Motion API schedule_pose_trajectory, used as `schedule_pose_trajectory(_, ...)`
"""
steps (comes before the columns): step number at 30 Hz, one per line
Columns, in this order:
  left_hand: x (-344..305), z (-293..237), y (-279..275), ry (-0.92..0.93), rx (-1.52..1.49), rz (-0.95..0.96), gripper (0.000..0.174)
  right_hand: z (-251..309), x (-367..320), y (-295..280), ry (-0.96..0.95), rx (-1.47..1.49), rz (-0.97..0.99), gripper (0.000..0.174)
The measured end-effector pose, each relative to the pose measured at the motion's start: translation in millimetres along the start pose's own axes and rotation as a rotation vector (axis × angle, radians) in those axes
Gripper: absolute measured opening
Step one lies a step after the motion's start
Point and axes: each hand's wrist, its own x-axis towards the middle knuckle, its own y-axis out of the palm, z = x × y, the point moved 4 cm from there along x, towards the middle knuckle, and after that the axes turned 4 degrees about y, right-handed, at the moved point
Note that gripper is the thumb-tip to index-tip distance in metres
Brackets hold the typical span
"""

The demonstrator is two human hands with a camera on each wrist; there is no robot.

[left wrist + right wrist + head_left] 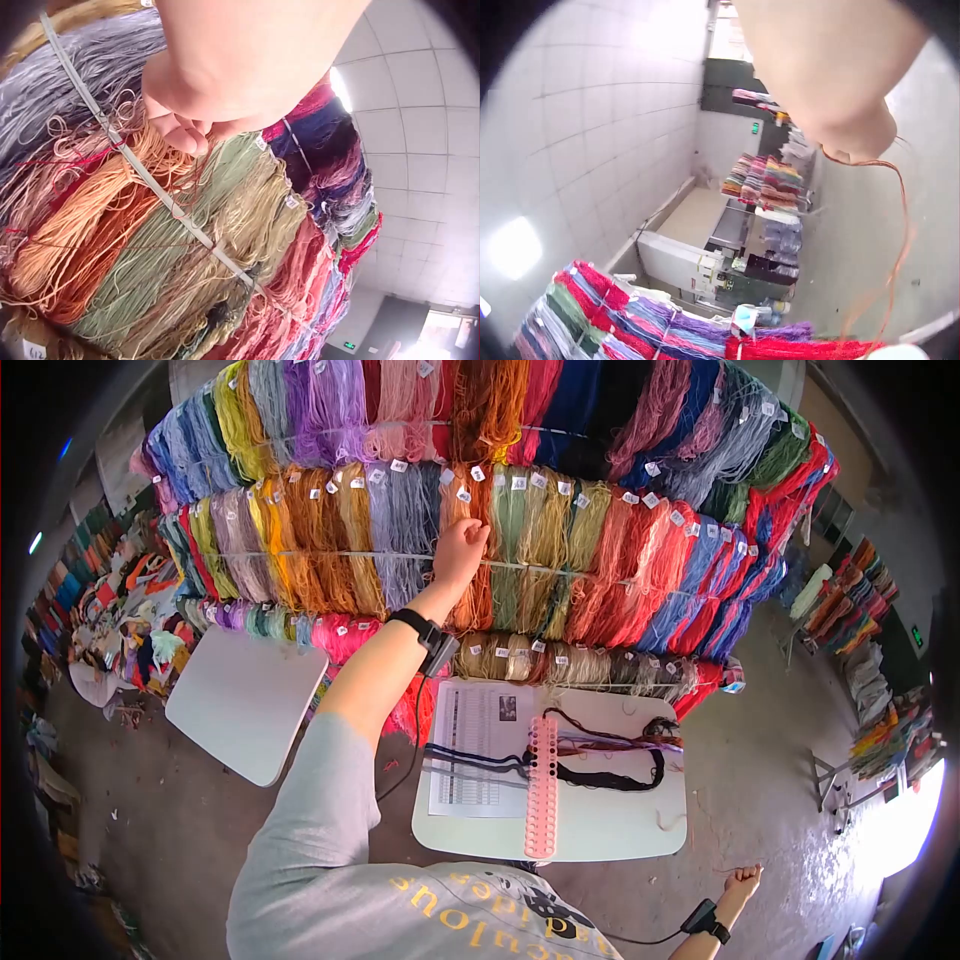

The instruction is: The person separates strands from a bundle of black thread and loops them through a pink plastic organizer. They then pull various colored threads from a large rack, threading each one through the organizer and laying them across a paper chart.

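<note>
My left hand (462,550) (225,67) reaches up to the middle row of hanging yarn, its fingers curled at the orange skein (478,595) (112,247). In the left wrist view the fingertips pinch thin strands there, and a fine reddish-brown thread hangs below them. Green yarn (157,247) hangs just beside it. Low at the right of the head view, my right hand (743,880) (847,124) is held out over the floor, away from the rack. It grips a thin orange-brown thread (904,217) that trails down in a loose curve.
A white board (600,840) below the rack bears a printed sheet (475,720), a pink holed strip (541,790) and dark thread bundles (610,780). Another white panel (240,705) stands to the left. White straps (169,199) cross the yarn. More yarn racks (870,595) stand at the right.
</note>
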Motion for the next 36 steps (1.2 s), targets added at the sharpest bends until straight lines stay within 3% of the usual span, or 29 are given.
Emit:
schedule_pose_trajectory(4, 10.4, -10.3, 8.6, -0.056, 0.025, -0.04, 0.034, -5.1, -14.1, 10.0, -0.014, -0.016, -0.055, 0.018)
schedule_pose_trajectory(11, 4.9, -5.3, -0.7, -0.097, 0.003, -0.109, 0.031, -38.7, -36.6, 67.7, 0.039, -0.143, 0.108, 0.019)
schedule_pose_trajectory(17, -20.4, -30.0, -33.2, 0.189, 0.011, -0.158, 0.022, -71.7, -93.7, 151.6, -0.097, -0.369, 0.193, 0.021)
schedule_pose_trajectory(19, -51.9, -62.8, -39.8, -0.305, -0.415, 0.204, 0.014, -88.4, -114.8, 183.8, -0.147, -0.454, 0.241, 0.021)
schedule_pose_trajectory(21, -80.8, -86.3, -43.5, -0.173, -0.663, 0.335, 0.008, -113.4, -144.6, 224.9, -0.146, -0.451, 0.439, 0.02)
schedule_pose_trajectory(23, -120.0, -98.3, -43.8, -0.185, -0.786, 0.425, 0.01, -138.3, -187.8, 266.3, -0.071, -0.532, 0.502, 0.019)
schedule_pose_trajectory(25, -163.1, -120.1, -49.4, -0.165, -0.83, 0.511, 0.011, -164.7, -239.0, 307.7, 0.039, -0.593, 0.698, 0.02)
schedule_pose_trajectory(27, -204.9, -136.7, -53.7, -0.225, -0.852, 0.563, 0.012, -201.4, -276.6, 337.0, 0.143, -0.572, 0.919, 0.02)
schedule_pose_trajectory(31, -257.5, -150.6, -59.8, -0.194, -0.713, 0.612, 0.012, -246.7, -366.5, 382.7, 0.361, -0.839, 1.258, 0.018)
schedule_pose_trajectory(32, -262.5, -153.5, -63.2, -0.183, -0.714, 0.614, 0.012, -254.3, -377.2, 387.6, 0.363, -0.839, 1.26, 0.018)
schedule_pose_trajectory(34, -264.2, -158.4, -72.2, -0.18, -0.663, 0.617, 0.011, -267.1, -399.5, 396.6, 0.426, -0.739, 1.487, 0.018)
schedule_pose_trajectory(36, -266.6, -155.9, -78.6, -0.178, -0.61, 0.612, 0.011, -269.9, -403.6, 397.5, 0.446, -0.73, 1.473, 0.018)
